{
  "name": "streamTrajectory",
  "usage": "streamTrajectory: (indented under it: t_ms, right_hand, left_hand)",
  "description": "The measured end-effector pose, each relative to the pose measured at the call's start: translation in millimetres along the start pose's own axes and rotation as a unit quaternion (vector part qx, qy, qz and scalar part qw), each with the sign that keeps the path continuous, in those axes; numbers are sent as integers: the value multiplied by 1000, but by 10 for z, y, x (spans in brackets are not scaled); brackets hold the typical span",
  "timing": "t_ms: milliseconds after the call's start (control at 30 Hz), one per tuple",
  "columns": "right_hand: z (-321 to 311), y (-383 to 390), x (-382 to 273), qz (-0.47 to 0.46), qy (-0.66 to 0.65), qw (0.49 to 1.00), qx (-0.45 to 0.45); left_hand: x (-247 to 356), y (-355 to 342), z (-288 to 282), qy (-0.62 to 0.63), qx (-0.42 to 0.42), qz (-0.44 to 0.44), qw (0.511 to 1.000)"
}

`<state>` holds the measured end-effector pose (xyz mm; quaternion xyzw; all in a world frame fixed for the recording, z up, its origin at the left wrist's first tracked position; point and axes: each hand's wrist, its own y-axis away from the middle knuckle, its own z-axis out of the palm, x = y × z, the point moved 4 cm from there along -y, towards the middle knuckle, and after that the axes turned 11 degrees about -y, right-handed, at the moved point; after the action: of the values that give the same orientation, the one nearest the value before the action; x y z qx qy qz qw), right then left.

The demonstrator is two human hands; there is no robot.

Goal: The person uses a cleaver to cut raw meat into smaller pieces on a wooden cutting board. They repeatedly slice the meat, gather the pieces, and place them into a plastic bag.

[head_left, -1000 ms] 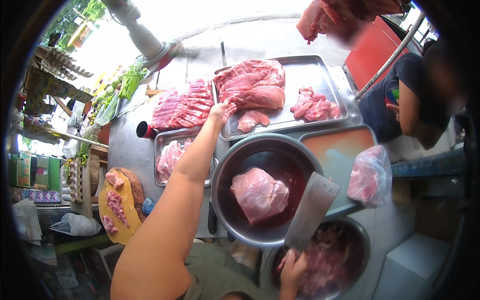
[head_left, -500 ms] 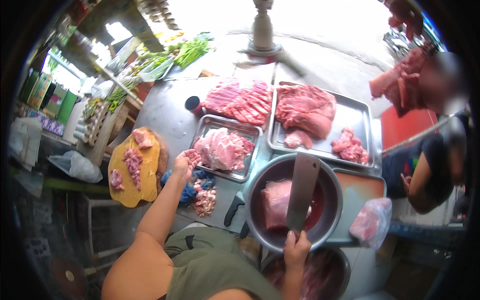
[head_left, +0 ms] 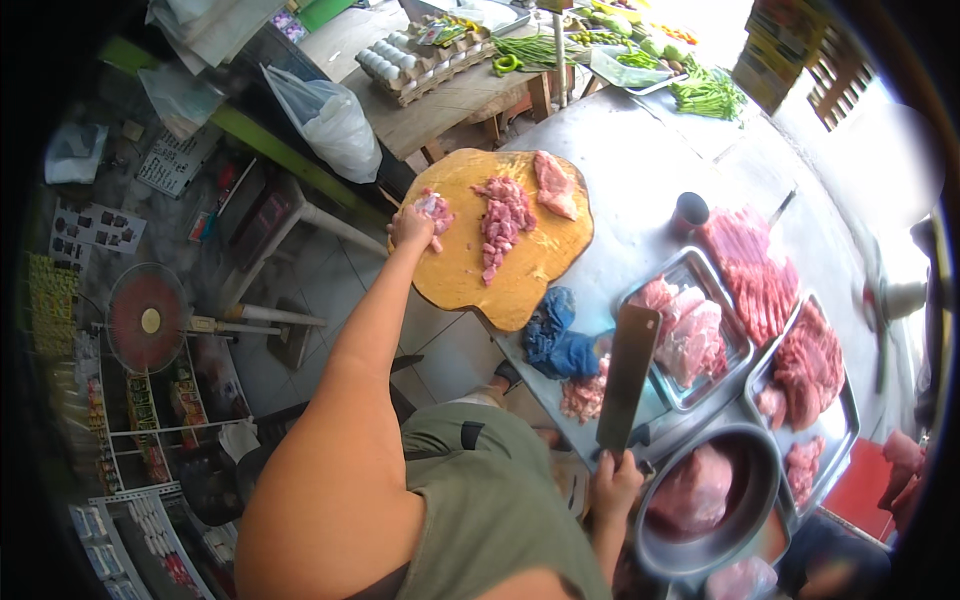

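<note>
My left hand [head_left: 410,225] has its fingers closed on a pale pink meat piece [head_left: 431,208] at the left edge of a thick yellow-brown chopping board [head_left: 450,280]. A pile of diced meat [head_left: 502,215] and a larger slab [head_left: 556,186] also lie on the board. My right hand [head_left: 613,482] grips the handle of a cleaver [head_left: 628,370], its broad blade upright above the steel table [head_left: 600,150]. Just right of that hand is a metal bowl [head_left: 755,540] with a large cut of meat [head_left: 692,490]. A blue plastic bag [head_left: 548,330] lies by the board.
Trays of meat [head_left: 688,330] and ribs [head_left: 750,270] cover the table's right side. Eggs [head_left: 390,62], vegetables [head_left: 700,95] and a white bag [head_left: 335,135] are behind the board. A fan [head_left: 150,320] and racks [head_left: 150,520] stand at left; part of a person [head_left: 830,570] shows lower right.
The view has swung left toward the chopping board. My left hand has moved from beside the meat trays onto meat on the board and closed on it; the cleaver has stayed in my right hand.
</note>
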<state>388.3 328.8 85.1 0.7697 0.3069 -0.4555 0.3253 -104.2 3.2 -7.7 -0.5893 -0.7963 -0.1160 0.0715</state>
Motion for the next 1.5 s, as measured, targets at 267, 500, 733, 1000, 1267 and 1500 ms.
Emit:
streamTrajectory:
  t_ms: [267, 500, 733, 1000, 1267, 1500]
  right_hand:
    - [1349, -495, -184, 63, 22, 995, -74]
    - [1714, -728, -75, 84, 69, 992, -59]
    - [1665, -841, -111, 53, 96, 990, -85]
    - [1534, -793, -102, 25, 128, 988, -87]
    - [1558, -544, -22, 59, 93, 992, -57]
    - [1705, -489, 19, 137, 39, 989, -37]
  left_hand:
    - [14, -195, 282, 137, -111, 155, 972]
    - [55, -227, 151, 129, -37, 173, 976]
    - [305, -68, 116, 166, -217, 82, 958]
    - [175, -268, 238, 89, -73, 89, 989]
    - [463, -223, 408, 415, -202, 18, 887]
    - [1491, 390, -36, 24, 61, 388, 919]
